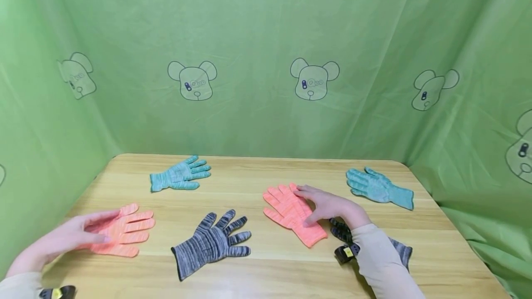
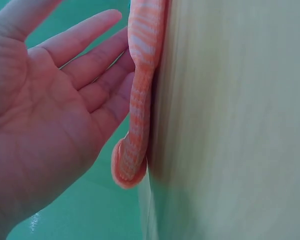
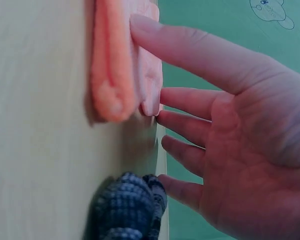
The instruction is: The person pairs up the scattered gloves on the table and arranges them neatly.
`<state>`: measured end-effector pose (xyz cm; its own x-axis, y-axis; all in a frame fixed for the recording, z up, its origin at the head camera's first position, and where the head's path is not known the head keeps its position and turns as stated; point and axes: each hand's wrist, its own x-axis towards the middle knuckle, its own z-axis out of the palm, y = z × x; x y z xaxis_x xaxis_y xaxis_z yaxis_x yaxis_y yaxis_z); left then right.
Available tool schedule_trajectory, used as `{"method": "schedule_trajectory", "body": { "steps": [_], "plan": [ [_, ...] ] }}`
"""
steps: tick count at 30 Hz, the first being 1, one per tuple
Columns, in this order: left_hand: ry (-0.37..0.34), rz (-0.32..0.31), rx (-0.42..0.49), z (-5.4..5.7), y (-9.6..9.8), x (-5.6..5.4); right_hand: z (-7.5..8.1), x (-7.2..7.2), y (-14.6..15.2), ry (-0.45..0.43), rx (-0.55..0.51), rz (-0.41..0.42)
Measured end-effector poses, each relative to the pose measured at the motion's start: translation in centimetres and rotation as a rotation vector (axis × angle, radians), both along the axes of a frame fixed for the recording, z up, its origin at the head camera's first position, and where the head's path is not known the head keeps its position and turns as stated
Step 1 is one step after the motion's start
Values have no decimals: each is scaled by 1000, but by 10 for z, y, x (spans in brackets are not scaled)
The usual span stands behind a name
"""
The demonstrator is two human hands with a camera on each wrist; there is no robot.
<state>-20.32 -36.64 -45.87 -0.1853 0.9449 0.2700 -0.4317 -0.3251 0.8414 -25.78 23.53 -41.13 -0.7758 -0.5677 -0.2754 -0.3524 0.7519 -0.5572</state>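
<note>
On the left of the table a coral-orange knit glove point(image 1: 135, 227) lies flat, its fingers to the right. My left hand point(image 1: 70, 236) is over its cuff end; in the left wrist view the fingers point(image 2: 97, 60) are extended beside the glove point(image 2: 140, 100). A second coral glove point(image 1: 288, 211) lies right of the middle. My right hand point(image 1: 328, 204) reaches over its right side, thumb tip point(image 3: 146, 24) at the glove's surface and fingers loosely extended along its edge. A grey-and-black striped glove point(image 1: 401, 250) lies partly hidden under my right forearm.
Another grey-and-black striped glove point(image 1: 214, 243) lies between the coral ones. Farther back are a teal glove point(image 1: 178, 175) on the left and another teal glove point(image 1: 376, 186) on the right. Green cloth point(image 1: 253, 22) with printed bear heads surrounds the wooden table point(image 1: 266, 280).
</note>
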Motion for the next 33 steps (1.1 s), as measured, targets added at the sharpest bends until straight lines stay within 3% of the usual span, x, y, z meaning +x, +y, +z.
{"method": "schedule_trajectory", "body": {
  "steps": [3,4,10,15,23,29,33],
  "plan": [
    [193,198,-86,12,-9,17,-1,-1,1,5,10,-24],
    [197,202,-95,14,-9,18,-1,-2,1,6,13,-35],
    [226,174,-72,19,-6,19,-1,-3,2,17,36,-99],
    [120,196,-68,20,-7,20,1,-3,2,36,52,-129],
    [127,101,2,10,-6,7,3,-4,3,79,87,-186],
    [94,99,1,5,-6,3,0,-7,4,94,130,-221],
    [108,97,7,3,-4,1,-4,-10,5,101,150,-256]
  ]
}}
